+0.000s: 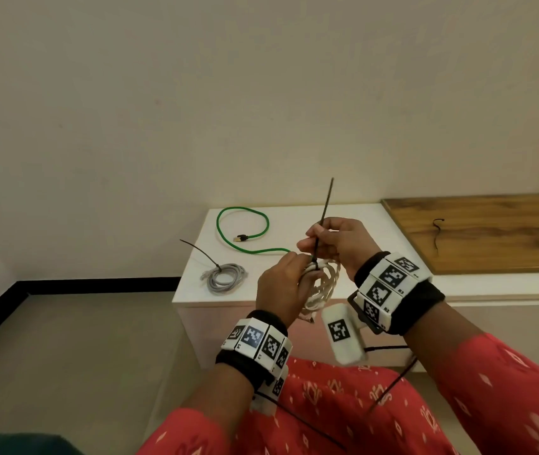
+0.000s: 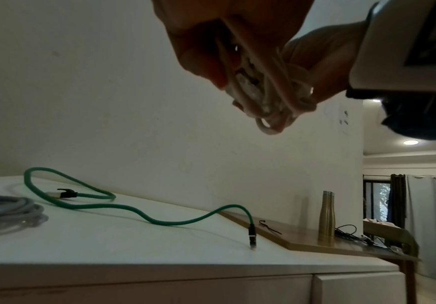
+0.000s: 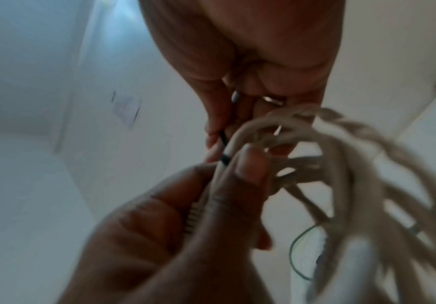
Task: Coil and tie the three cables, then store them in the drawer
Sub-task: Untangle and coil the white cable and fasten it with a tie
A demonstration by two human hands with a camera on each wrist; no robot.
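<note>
A coil of white cable (image 1: 322,287) hangs in front of me, gripped by my left hand (image 1: 289,269). A black zip tie (image 1: 326,208) loops round the coil, its tail sticking up. My right hand (image 1: 310,239) pinches that tail just above the coil. In the right wrist view the black zip tie (image 3: 224,158) sits tight on the white cable (image 3: 315,144). A grey cable (image 1: 225,277), coiled and tied with a black tie, lies on the white cabinet (image 1: 192,290). The green cable (image 1: 245,231) lies loose behind it. The drawer fronts (image 2: 160,288) are shut.
A wooden board (image 1: 491,251) lies on the cabinet to the right, with a spare black zip tie (image 1: 437,234) on it. In the left wrist view a metal bottle (image 2: 327,216) and thin black wires stand further along the board. The wall runs close behind.
</note>
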